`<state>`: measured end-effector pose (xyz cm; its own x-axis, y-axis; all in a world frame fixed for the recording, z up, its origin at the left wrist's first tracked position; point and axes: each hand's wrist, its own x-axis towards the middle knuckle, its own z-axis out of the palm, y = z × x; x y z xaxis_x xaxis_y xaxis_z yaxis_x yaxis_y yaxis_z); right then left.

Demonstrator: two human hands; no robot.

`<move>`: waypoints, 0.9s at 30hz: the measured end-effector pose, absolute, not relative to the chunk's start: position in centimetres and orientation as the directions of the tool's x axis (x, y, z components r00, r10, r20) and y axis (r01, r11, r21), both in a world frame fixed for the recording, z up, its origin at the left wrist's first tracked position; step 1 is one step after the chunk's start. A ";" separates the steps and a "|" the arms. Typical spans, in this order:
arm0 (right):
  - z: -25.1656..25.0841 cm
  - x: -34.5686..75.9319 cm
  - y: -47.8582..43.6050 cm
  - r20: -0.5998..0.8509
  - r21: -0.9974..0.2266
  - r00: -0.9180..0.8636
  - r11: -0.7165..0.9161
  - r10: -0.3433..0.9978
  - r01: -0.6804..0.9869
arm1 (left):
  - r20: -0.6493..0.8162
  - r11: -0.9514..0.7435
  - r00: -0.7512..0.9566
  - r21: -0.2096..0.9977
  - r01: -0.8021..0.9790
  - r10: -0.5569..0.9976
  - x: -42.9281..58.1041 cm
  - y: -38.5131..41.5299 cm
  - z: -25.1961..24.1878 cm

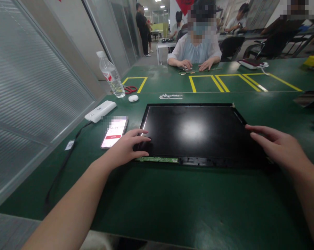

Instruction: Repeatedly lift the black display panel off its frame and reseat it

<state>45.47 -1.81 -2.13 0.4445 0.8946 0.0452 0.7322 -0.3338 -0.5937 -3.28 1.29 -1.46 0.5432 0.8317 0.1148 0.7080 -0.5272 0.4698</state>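
A black LCD screen panel [196,132] lies face up on the green table before me, a bright reflection at its middle. A narrow green circuit board [159,160] shows along the left part of its near edge. My left hand [128,146] grips the panel's left edge, with fingers and thumb reaching onto the frame. At the opposite side my right hand [274,142] holds the right edge, its index finger stretched along the border. The undersides of the fingers and the panel's lower face are hidden.
Left of the panel are a phone [115,132], a white power bank [101,111] with a black strap, a white earbud case [133,98], red-handled scissors [131,90] and a water bottle [111,74]. White scraps [170,96] lie beyond it. A co-worker [198,48] sits opposite, hands on small parts.
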 end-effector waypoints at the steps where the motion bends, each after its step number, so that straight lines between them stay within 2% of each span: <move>1: -2.2 45.5 -1.8 0.051 -0.589 0.409 -0.303 0.911 0.749 | 0.116 -0.529 0.547 0.478 0.702 0.829 -3.2 1.3 -1.4; 5: -2.9 45.7 -1.5 0.059 -0.559 0.286 -0.206 0.956 0.803 | 0.122 -0.538 0.560 0.500 0.679 0.820 -3.0 1.2 -1.5; 9: -3.5 45.8 -1.4 0.001 -0.526 0.262 -0.222 0.965 0.821 | 0.142 -0.574 0.594 0.506 0.644 0.792 -2.8 1.1 -1.7; 16: -4.0 46.3 -1.2 0.036 -0.513 0.197 -0.151 0.980 0.845 | 0.129 -0.582 0.614 0.517 0.628 0.778 -2.5 1.0 -1.5; 27: -3.4 47.1 -1.8 -0.010 -0.558 -0.021 0.011 1.000 0.829 | 0.115 -0.570 0.609 0.518 0.637 0.785 -2.4 0.9 -1.4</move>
<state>47.12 -1.81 -3.44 -0.0206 0.9997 -0.0103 0.8295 0.0113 -0.5584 -2.37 0.86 -1.42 0.6089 0.7849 0.1150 0.6373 -0.5703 0.5182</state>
